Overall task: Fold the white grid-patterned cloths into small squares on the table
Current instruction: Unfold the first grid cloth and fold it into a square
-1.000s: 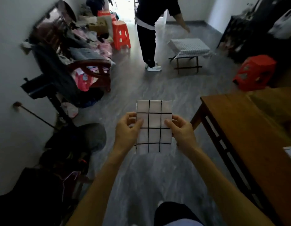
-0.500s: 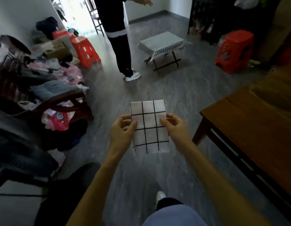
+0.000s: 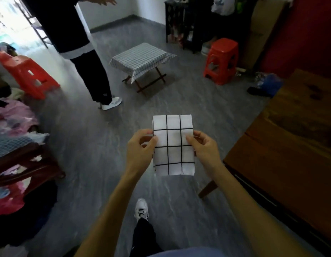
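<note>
A white cloth with a black grid (image 3: 173,145), folded into a narrow upright rectangle, hangs in the air over the grey floor in front of me. My left hand (image 3: 140,149) pinches its left edge about halfway up, thumb on the front. My right hand (image 3: 203,147) pinches the right edge at the same height. The brown wooden table (image 3: 290,145) stands to the right of the cloth, apart from it.
Another person in black (image 3: 81,52) stands ahead on the left. A small folding stool covered with checked fabric (image 3: 142,58) sits in the middle of the floor. Red plastic stools (image 3: 221,60) (image 3: 29,75) stand right and left. A chair piled with clothes (image 3: 16,138) fills the left side.
My view has swung to the right, bringing the table and right red stool closer. Both hands still hold the folded cloth the same way, now slightly further right in view.
</note>
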`<control>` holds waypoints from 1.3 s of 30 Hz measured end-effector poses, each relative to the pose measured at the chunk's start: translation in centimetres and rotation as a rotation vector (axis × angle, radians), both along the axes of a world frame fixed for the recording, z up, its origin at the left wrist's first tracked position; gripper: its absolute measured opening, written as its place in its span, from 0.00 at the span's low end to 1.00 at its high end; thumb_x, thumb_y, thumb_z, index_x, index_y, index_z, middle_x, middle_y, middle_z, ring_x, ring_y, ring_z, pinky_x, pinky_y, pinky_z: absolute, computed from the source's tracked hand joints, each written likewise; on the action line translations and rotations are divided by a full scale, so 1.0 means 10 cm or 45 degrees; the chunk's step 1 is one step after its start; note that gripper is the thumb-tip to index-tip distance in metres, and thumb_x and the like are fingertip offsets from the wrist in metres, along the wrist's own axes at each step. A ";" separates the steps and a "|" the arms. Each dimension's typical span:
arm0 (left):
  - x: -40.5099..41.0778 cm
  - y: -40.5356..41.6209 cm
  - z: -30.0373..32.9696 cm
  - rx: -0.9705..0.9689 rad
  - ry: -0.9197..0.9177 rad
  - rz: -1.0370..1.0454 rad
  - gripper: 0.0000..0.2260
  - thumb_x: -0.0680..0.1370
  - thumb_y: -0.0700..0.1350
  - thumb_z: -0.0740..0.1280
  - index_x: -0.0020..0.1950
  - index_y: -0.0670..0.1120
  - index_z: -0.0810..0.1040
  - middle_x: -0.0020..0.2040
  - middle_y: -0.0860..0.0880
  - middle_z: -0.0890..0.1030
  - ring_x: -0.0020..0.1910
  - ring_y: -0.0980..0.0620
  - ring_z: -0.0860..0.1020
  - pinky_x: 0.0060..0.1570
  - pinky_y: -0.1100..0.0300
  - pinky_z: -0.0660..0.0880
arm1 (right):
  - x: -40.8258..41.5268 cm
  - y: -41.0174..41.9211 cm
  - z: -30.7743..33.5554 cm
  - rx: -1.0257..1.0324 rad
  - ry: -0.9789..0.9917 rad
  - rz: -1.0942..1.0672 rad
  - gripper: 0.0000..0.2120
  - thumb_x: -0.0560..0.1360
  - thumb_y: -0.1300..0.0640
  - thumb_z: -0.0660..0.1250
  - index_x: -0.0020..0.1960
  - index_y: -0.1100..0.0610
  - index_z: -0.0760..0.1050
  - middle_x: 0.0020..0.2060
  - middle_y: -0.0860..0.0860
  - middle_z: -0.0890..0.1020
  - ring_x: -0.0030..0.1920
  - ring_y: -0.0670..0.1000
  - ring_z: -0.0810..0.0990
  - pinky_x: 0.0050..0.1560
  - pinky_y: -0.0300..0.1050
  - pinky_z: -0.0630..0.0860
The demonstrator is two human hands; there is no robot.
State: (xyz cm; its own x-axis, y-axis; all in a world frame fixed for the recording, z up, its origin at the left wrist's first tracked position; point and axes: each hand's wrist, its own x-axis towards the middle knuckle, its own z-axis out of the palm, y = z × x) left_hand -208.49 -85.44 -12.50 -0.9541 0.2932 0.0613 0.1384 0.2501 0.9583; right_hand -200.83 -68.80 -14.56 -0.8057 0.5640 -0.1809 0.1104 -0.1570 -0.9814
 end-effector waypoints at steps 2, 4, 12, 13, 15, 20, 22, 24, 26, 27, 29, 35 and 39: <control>-0.42 0.13 -0.06 0.019 -0.018 -0.077 0.05 0.78 0.41 0.66 0.50 0.52 0.76 0.46 0.51 0.81 0.43 0.54 0.80 0.37 0.63 0.79 | -0.32 0.08 0.00 0.029 -0.003 -0.063 0.05 0.77 0.57 0.68 0.51 0.50 0.79 0.43 0.46 0.85 0.43 0.44 0.84 0.40 0.38 0.79; -0.86 0.24 -0.09 0.053 -0.055 -0.147 0.06 0.78 0.41 0.66 0.49 0.53 0.77 0.46 0.51 0.81 0.44 0.52 0.81 0.38 0.58 0.80 | -0.65 0.14 -0.01 0.038 -0.008 -0.152 0.04 0.77 0.58 0.68 0.50 0.51 0.79 0.43 0.47 0.85 0.43 0.45 0.84 0.42 0.40 0.81; -2.31 0.79 -0.01 0.049 -0.151 -0.436 0.05 0.76 0.42 0.68 0.51 0.49 0.78 0.45 0.49 0.82 0.44 0.50 0.82 0.43 0.44 0.80 | -1.67 0.31 0.16 0.106 -0.017 -0.492 0.04 0.77 0.58 0.68 0.48 0.51 0.80 0.42 0.47 0.85 0.44 0.47 0.84 0.46 0.43 0.81; -2.41 0.90 0.00 0.036 -0.143 -0.479 0.06 0.76 0.42 0.68 0.51 0.49 0.78 0.45 0.49 0.82 0.44 0.51 0.82 0.45 0.44 0.80 | -1.72 0.35 0.18 0.112 -0.025 -0.534 0.04 0.77 0.58 0.68 0.48 0.51 0.80 0.41 0.46 0.85 0.44 0.47 0.84 0.45 0.42 0.81; -2.53 1.12 0.03 0.032 -0.126 -0.567 0.07 0.75 0.42 0.69 0.52 0.48 0.78 0.46 0.49 0.82 0.44 0.51 0.81 0.46 0.46 0.80 | -1.77 0.46 0.19 0.110 -0.040 -0.636 0.04 0.77 0.59 0.68 0.48 0.51 0.80 0.42 0.46 0.86 0.44 0.47 0.84 0.45 0.42 0.81; -2.64 1.72 0.02 0.024 -0.133 -0.789 0.06 0.77 0.41 0.68 0.53 0.47 0.77 0.44 0.52 0.81 0.41 0.59 0.80 0.43 0.56 0.79 | -1.80 0.80 0.15 0.095 -0.081 -0.888 0.05 0.77 0.59 0.68 0.49 0.51 0.80 0.43 0.46 0.86 0.46 0.46 0.84 0.48 0.42 0.80; -2.66 2.01 -0.02 0.015 -0.131 -0.880 0.06 0.77 0.40 0.67 0.53 0.46 0.76 0.43 0.53 0.81 0.39 0.62 0.79 0.41 0.60 0.79 | -1.77 0.98 0.11 0.099 -0.092 -0.964 0.05 0.77 0.59 0.67 0.48 0.50 0.80 0.42 0.45 0.86 0.46 0.44 0.84 0.47 0.39 0.79; -2.66 2.34 -0.05 -0.001 -0.115 -0.972 0.06 0.77 0.41 0.68 0.53 0.47 0.76 0.45 0.51 0.82 0.40 0.59 0.80 0.39 0.60 0.78 | -1.72 1.20 0.07 0.085 -0.085 -1.052 0.05 0.77 0.59 0.67 0.49 0.50 0.80 0.43 0.45 0.86 0.46 0.44 0.84 0.47 0.38 0.79; -2.62 2.70 -0.09 -0.022 -0.111 -1.052 0.06 0.77 0.42 0.68 0.53 0.48 0.77 0.46 0.50 0.82 0.42 0.55 0.80 0.39 0.58 0.78 | -1.64 1.44 0.03 0.076 -0.080 -1.131 0.05 0.77 0.58 0.67 0.50 0.52 0.80 0.43 0.46 0.86 0.46 0.43 0.83 0.45 0.36 0.79; -2.59 2.88 -0.10 -0.040 -0.109 -1.089 0.06 0.77 0.42 0.68 0.53 0.48 0.77 0.46 0.50 0.82 0.43 0.54 0.81 0.40 0.58 0.78 | -1.59 1.57 0.01 0.072 -0.083 -1.165 0.05 0.77 0.58 0.67 0.50 0.52 0.80 0.43 0.46 0.86 0.46 0.43 0.83 0.46 0.37 0.79; -2.49 3.22 -0.12 -0.096 -0.091 -1.172 0.07 0.77 0.43 0.68 0.54 0.48 0.77 0.46 0.50 0.82 0.43 0.53 0.81 0.40 0.58 0.78 | -1.48 1.80 -0.05 0.048 -0.091 -1.243 0.05 0.77 0.57 0.67 0.49 0.49 0.80 0.43 0.46 0.85 0.47 0.46 0.83 0.49 0.41 0.80; -2.11 4.25 -0.10 -0.177 -0.039 -1.433 0.06 0.77 0.43 0.68 0.52 0.49 0.76 0.45 0.51 0.82 0.42 0.54 0.81 0.39 0.60 0.79 | -1.12 2.49 -0.20 0.007 -0.155 -1.523 0.06 0.77 0.53 0.67 0.52 0.49 0.80 0.43 0.47 0.85 0.47 0.50 0.83 0.51 0.50 0.81; -1.79 4.78 -0.16 -0.227 -0.017 -1.619 0.07 0.77 0.44 0.68 0.54 0.48 0.77 0.45 0.53 0.81 0.43 0.58 0.80 0.40 0.64 0.78 | -0.87 2.68 -0.25 -0.021 -0.170 -1.727 0.05 0.77 0.54 0.67 0.51 0.50 0.80 0.43 0.48 0.84 0.46 0.50 0.83 0.47 0.46 0.81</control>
State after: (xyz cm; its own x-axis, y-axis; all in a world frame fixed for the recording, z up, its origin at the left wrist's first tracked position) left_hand -226.37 -37.63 -14.15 0.0009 0.9968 -0.0801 0.3636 0.0742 0.9286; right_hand -209.57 -42.03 -17.05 0.3991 0.8883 -0.2274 -0.0456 -0.2285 -0.9725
